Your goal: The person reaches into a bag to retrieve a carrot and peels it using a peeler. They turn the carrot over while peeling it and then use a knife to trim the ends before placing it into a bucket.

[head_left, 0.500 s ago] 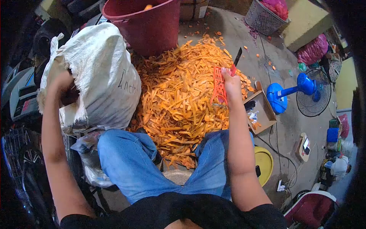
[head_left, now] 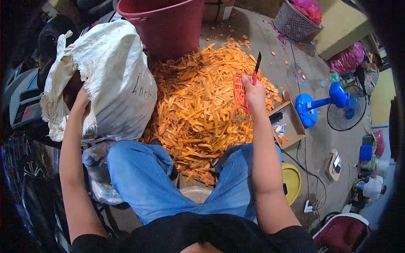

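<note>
My left hand (head_left: pixel 82 101) reaches into the torn mouth of a white woven sack (head_left: pixel 114 71) with handwriting on its side. Its fingers are hidden inside the sack. My right hand (head_left: pixel 255 95) is closed around a red peeler (head_left: pixel 240 97) and a knife (head_left: pixel 257 65) with a red handle and a dark blade pointing up. Both tools are held above a large heap of orange peelings (head_left: pixel 198 109), which look like carrot. The heap lies between my knees and the sack stands at its left.
Behind the heap is a big red tub (head_left: pixel 164 29). To the right are a cardboard box (head_left: pixel 292 126), a blue fan (head_left: pixel 322 101) on its side, a yellow lid-like round (head_left: pixel 291 181) and cables. A grey basket (head_left: pixel 295 25) stands far back; another person (head_left: pixel 372 187) is at far right.
My left hand has moved down and right, deeper into the sack's opening. The knife in my right hand has tilted more upright, while the peeler stays nearly in place.
</note>
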`<state>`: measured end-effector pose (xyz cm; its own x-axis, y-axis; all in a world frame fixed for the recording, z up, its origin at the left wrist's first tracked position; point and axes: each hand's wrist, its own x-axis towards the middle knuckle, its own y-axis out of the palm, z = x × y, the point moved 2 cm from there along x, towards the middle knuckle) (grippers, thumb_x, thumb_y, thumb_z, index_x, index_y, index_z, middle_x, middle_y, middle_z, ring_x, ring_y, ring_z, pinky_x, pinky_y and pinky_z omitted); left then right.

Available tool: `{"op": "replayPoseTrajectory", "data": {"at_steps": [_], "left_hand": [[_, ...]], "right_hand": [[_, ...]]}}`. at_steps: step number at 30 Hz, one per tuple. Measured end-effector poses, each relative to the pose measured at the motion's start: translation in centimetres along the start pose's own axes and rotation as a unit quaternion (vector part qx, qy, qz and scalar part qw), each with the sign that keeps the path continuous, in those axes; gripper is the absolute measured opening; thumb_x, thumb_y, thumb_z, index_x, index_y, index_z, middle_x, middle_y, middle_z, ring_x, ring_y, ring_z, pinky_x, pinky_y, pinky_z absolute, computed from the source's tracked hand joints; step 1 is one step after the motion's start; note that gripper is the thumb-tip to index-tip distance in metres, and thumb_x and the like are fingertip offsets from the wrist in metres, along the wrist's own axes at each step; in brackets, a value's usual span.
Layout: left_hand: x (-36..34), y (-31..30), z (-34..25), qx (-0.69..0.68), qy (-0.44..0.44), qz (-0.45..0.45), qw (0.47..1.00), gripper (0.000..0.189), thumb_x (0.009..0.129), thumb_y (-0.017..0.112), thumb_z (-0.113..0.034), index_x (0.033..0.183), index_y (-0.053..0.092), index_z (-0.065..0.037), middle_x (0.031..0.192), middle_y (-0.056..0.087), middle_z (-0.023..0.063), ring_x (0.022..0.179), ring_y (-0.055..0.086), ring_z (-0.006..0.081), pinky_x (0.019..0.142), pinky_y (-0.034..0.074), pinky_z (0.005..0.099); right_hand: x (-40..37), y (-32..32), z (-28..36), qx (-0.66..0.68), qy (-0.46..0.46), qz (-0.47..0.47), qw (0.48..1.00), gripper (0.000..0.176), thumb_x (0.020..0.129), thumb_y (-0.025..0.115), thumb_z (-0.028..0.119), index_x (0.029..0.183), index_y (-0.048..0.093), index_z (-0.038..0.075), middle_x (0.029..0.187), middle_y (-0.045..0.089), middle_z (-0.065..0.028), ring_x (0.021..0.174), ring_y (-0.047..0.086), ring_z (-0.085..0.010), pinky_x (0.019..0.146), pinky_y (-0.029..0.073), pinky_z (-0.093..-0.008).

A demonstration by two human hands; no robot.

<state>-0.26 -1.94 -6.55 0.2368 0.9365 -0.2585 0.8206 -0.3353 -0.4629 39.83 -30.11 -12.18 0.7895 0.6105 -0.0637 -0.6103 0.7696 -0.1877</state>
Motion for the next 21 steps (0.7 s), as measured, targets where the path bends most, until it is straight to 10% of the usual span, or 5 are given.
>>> {"op": "replayPoseTrajectory", "data": {"at_steps": [14,16,17,21], "left_hand": [[1.9,-6.4,3.6,-0.183,-0.085,0.073,0.977,0.037,0.074,0.045,-0.036,0.092,0.051,-0.004,0.090,0.054,0.0099,0.082,0.052,0.0203,0.069,0.039,0.0307],[1.9,-8.5,3.2,0.351,0.130,-0.045,0.926,0.042,0.074,0.043,-0.036,0.093,0.049,0.001,0.093,0.052,0.0177,0.087,0.049,0.0301,0.073,0.037,0.0356],[1.3,-9.3,4.3,0.507,0.049,-0.039,0.860,0.048,0.075,0.042,-0.036,0.097,0.045,0.006,0.096,0.048,0.0238,0.092,0.044,0.0362,0.078,0.035,0.0369],[0.8,-10.4,8.2,0.637,-0.021,0.079,0.766,0.057,0.072,0.038,-0.046,0.091,0.051,0.007,0.095,0.047,0.0261,0.092,0.045,0.0366,0.080,0.036,0.0376]], "right_hand": [[-0.3,-0.1,0.4,-0.029,0.006,0.005,1.000,0.025,0.075,0.049,0.026,0.067,0.051,0.002,0.054,0.042,0.0014,0.051,0.037,-0.0083,0.048,0.031,-0.0241],[-0.6,0.0,0.8,-0.024,0.006,0.007,1.000,0.026,0.076,0.049,0.025,0.065,0.050,0.002,0.053,0.040,0.0017,0.050,0.036,-0.0082,0.048,0.030,-0.0239],[-0.7,0.1,0.9,-0.017,0.007,0.006,1.000,0.026,0.076,0.049,0.025,0.063,0.048,0.002,0.052,0.039,0.0019,0.050,0.035,-0.0080,0.047,0.030,-0.0236],[-0.1,0.2,-0.2,-0.034,-0.013,0.010,0.999,0.027,0.076,0.049,0.025,0.060,0.045,0.003,0.051,0.039,0.0020,0.048,0.034,-0.0080,0.046,0.029,-0.0237]]}}
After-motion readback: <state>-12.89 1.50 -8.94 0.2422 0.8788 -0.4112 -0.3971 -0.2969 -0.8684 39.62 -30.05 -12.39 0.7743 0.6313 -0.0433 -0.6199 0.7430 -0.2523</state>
